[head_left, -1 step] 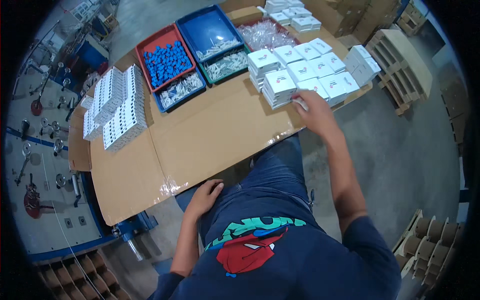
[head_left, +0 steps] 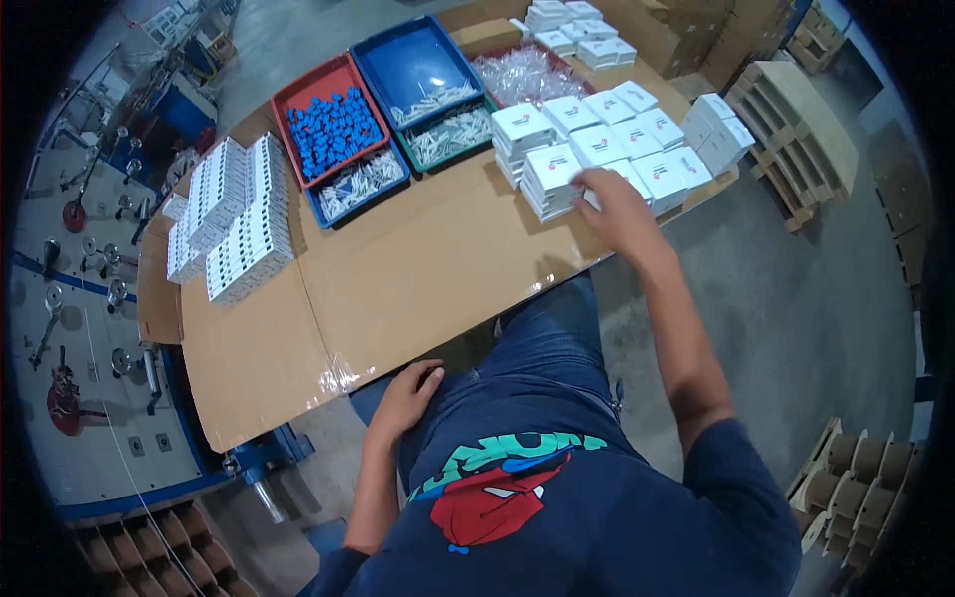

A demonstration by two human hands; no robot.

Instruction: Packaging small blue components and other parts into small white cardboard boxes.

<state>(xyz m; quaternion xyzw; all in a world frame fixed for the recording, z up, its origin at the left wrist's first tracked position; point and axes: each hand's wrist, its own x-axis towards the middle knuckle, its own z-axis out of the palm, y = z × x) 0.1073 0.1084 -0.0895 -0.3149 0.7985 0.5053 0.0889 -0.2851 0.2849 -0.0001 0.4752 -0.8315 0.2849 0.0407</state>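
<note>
My right hand [head_left: 619, 214] is at the near right corner of the front stack of flat white boxes [head_left: 550, 171]. Its fingers are bent and closed against that corner; what lies between them is hidden. More white boxes [head_left: 599, 145] stand in rows behind and to the right of this stack, with small printed marks on their lids. Down by the table's near edge, my left hand [head_left: 406, 396] rests on my thigh, holding nothing, its fingers loosely stretched out.
The cardboard-covered table [head_left: 418, 269] holds a red tray [head_left: 282, 95] of blue parts, and blue and green trays of white parts. A red tray of clear plastic pieces [head_left: 532, 75] stands farther back. White blocks with dark squares [head_left: 244, 249] are stacked at left. A wooden pallet [head_left: 796, 129] stands right.
My right hand has shifted slightly up and left, its fingers higher on the front stack's corner. My left hand stays on my thigh.
</note>
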